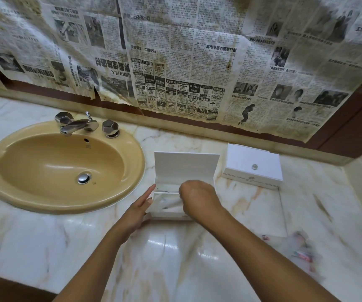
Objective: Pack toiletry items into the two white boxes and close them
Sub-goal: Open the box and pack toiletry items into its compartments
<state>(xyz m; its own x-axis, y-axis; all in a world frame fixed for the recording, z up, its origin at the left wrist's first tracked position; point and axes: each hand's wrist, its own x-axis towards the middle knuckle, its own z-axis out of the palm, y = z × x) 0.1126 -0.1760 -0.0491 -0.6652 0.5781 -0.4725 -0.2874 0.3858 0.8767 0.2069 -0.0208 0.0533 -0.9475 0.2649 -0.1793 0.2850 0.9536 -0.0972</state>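
Both hands meet at the open white box point(184, 171) in mid-frame. Left hand point(139, 209) lies flat with straight fingers against the box's left wall. Right hand point(197, 198) is bent downward over the compartment; whether it grips anything cannot be told. Inside lie pale wrapped items point(167, 202), blurred. Lower right, loose packets point(302, 251) sit on the marble counter point(45, 243). Farther right, the second white box point(253, 165) is closed.

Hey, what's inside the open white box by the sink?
The open box shows a divider and some pale, blurred packets with dark marks. The right hand reaches in and covers the right part, so what lies there, or what its fingers hold, cannot be seen.
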